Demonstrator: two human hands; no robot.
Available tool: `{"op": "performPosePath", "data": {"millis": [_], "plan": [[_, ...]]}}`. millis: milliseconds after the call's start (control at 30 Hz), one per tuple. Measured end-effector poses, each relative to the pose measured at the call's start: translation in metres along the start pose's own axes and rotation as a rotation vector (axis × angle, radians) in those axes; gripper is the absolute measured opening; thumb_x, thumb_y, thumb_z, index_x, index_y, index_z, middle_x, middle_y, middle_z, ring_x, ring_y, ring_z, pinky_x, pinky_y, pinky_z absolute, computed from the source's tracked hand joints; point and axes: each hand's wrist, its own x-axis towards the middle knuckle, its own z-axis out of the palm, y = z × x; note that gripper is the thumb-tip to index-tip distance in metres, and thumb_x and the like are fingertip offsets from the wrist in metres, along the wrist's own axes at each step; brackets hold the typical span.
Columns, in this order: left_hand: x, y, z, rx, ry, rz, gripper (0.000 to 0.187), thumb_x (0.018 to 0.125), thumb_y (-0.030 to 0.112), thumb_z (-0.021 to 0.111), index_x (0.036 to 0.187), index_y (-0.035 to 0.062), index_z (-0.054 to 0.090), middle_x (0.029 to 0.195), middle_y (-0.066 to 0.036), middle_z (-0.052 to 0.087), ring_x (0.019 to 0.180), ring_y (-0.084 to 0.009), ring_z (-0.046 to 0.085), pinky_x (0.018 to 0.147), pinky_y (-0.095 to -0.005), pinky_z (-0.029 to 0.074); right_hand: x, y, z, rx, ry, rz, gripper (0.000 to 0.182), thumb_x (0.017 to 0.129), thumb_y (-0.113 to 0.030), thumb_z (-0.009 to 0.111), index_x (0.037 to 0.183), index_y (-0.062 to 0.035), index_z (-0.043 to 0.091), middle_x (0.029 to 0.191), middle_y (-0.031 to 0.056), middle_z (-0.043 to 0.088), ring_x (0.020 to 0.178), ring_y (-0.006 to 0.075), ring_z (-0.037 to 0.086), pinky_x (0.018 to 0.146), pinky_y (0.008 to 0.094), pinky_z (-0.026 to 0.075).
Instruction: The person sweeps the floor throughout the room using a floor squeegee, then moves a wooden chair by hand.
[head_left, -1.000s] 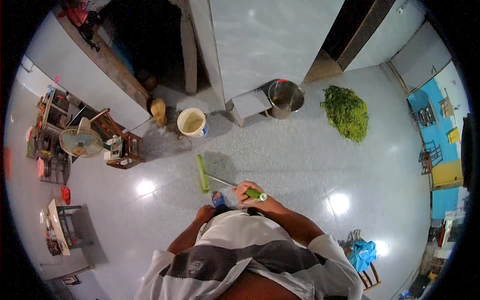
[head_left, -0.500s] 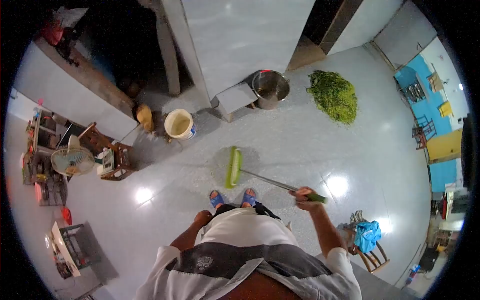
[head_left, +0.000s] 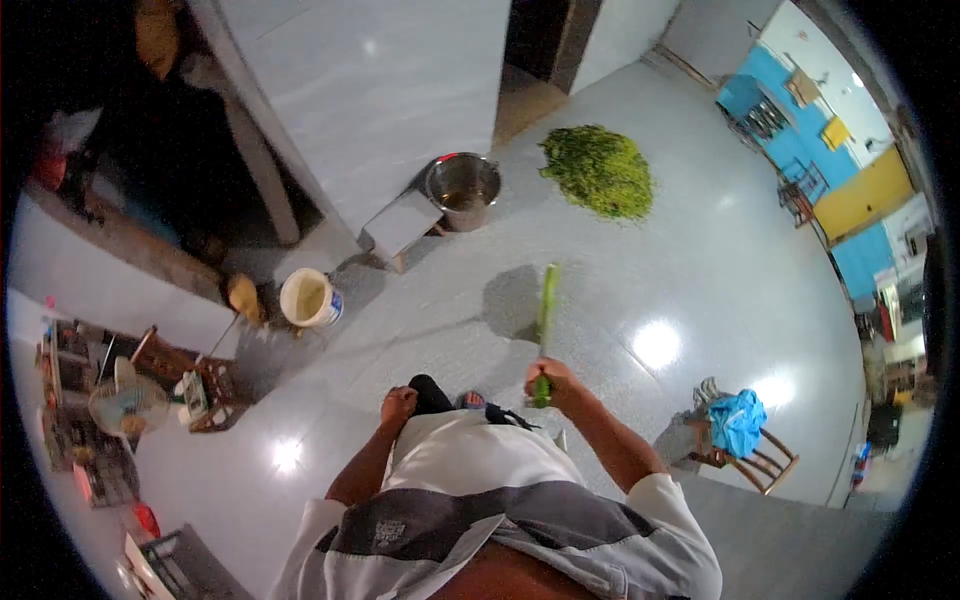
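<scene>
My right hand (head_left: 556,384) is wrapped around the green grip of a mop (head_left: 548,300). The mop's green head is raised in front of me and shows nearly edge-on, with its shadow on the grey floor. Most of its pole is hidden or foreshortened. My left hand (head_left: 398,404) hangs by my left thigh, its fingers curled in, with no object visible in it. One foot in a blue sandal (head_left: 474,400) shows below my shirt; dark trousers cover the other side.
A heap of chopped greens (head_left: 598,170) lies on the floor ahead. Left of it stand a metal pot (head_left: 464,190), a low bench (head_left: 402,224) and a white bucket (head_left: 312,298). A blue cloth (head_left: 738,422) drapes a wooden chair at right; a fan (head_left: 128,404) stands left.
The mop has swung from pointing left and low to upright ahead, its head lifted off the floor. My body has turned, and the room's things appear shifted left.
</scene>
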Motion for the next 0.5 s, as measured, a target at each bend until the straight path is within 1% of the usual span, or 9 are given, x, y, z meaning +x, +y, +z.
{"op": "performPosePath", "data": {"millis": [33,67,133,167,233,333,400,467,500], "plan": [[0.002,-0.020,0.013,-0.061,-0.005,0.063,0.020,0.074,0.023,0.049,0.079,0.0082,0.060,0.078,-0.014,0.058,0.077,-0.0314,0.054,0.071,-0.0390,0.044,0.023,0.016,-0.022,-0.355,-0.279,-0.220,0.023,0.073,-0.018,0.047,0.052,-0.0093,0.044,0.042,-0.0023,0.034,0.033,0.0114,0.034,0.033,0.0268,0.027],[0.003,-0.031,0.021,-0.121,-0.013,0.123,0.020,0.074,0.024,0.049,0.079,0.0088,0.060,0.076,-0.015,0.058,0.078,-0.0314,0.054,0.072,-0.0389,0.044,0.028,0.018,-0.026,-0.341,-0.259,-0.233,0.023,0.073,-0.018,0.047,0.052,-0.0093,0.044,0.042,-0.0023,0.034,0.033,0.0114,0.034,0.033,0.0268,0.027],[0.000,-0.024,0.017,-0.047,0.043,0.163,0.021,0.074,0.026,0.049,0.080,0.0092,0.061,0.079,-0.015,0.059,0.078,-0.0315,0.054,0.072,-0.0388,0.043,0.042,0.018,-0.019,0.264,-0.415,0.157,0.019,0.076,-0.021,0.047,0.061,-0.0082,0.048,0.056,0.0030,0.048,0.047,0.0154,0.045,0.042,0.0303,0.037],[0.000,-0.022,0.015,-0.128,-0.011,0.032,0.023,0.075,0.027,0.048,0.082,0.0089,0.060,0.081,-0.015,0.058,0.079,-0.0318,0.054,0.073,-0.0389,0.043,0.039,0.009,-0.005,0.276,-0.407,0.150,0.019,0.076,-0.021,0.047,0.061,-0.0082,0.048,0.056,0.0030,0.048,0.047,0.0154,0.045,0.042,0.0303,0.037],[0.005,-0.021,0.012,-0.205,-0.066,-0.097,0.024,0.076,0.028,0.047,0.083,0.0086,0.060,0.083,-0.016,0.058,0.081,-0.0321,0.054,0.073,-0.0390,0.043,0.023,-0.021,0.034,0.626,-0.321,0.496,0.009,0.080,-0.012,0.040,0.078,-0.0051,0.046,0.050,-0.0041,0.041,0.041,0.0074,0.040,0.039,0.0241,0.030],[0.018,-0.024,0.009,-0.305,-0.210,-0.144,0.028,0.077,0.031,0.046,0.086,0.0082,0.059,0.086,-0.016,0.058,0.082,-0.0317,0.054,0.074,-0.0394,0.042,0.069,-0.002,0.031,0.768,-0.535,0.572,0.009,0.081,-0.014,0.039,0.081,-0.0057,0.043,0.052,-0.0042,0.042,0.042,0.0081,0.041,0.040,0.0246,0.031],[0.037,-0.031,0.013,0.027,-0.344,-0.091,0.031,0.077,0.033,0.045,0.089,0.0075,0.057,0.087,-0.016,0.058,0.083,-0.0307,0.054,0.074,-0.0395,0.042,0.077,-0.006,0.042,0.700,-0.651,0.569,0.014,0.082,-0.015,0.037,0.086,-0.0033,0.042,0.055,-0.0041,0.044,0.045,0.0084,0.044,0.041,0.0255,0.032],[0.055,-0.045,0.019,0.066,-0.303,0.032,0.029,0.077,0.032,0.045,0.086,0.0069,0.058,0.087,-0.016,0.058,0.081,-0.0308,0.055,0.073,-0.0393,0.043,0.103,-0.002,0.045,0.954,-0.810,0.767,0.019,0.082,-0.016,0.035,0.090,0.0000,0.041,0.056,-0.0047,0.045,0.047,0.0092,0.047,0.042,0.0261,0.032],[0.063,-0.052,0.020,0.110,-0.274,0.146,0.029,0.077,0.031,0.045,0.083,0.0064,0.058,0.086,-0.016,0.058,0.079,-0.0310,0.055,0.071,-0.0391,0.043,0.113,0.004,0.040,0.922,-0.636,0.608,0.020,0.082,-0.015,0.035,0.088,0.0025,0.042,0.055,-0.0056,0.044,0.047,0.0081,0.048,0.040,0.0240,0.031]]}}
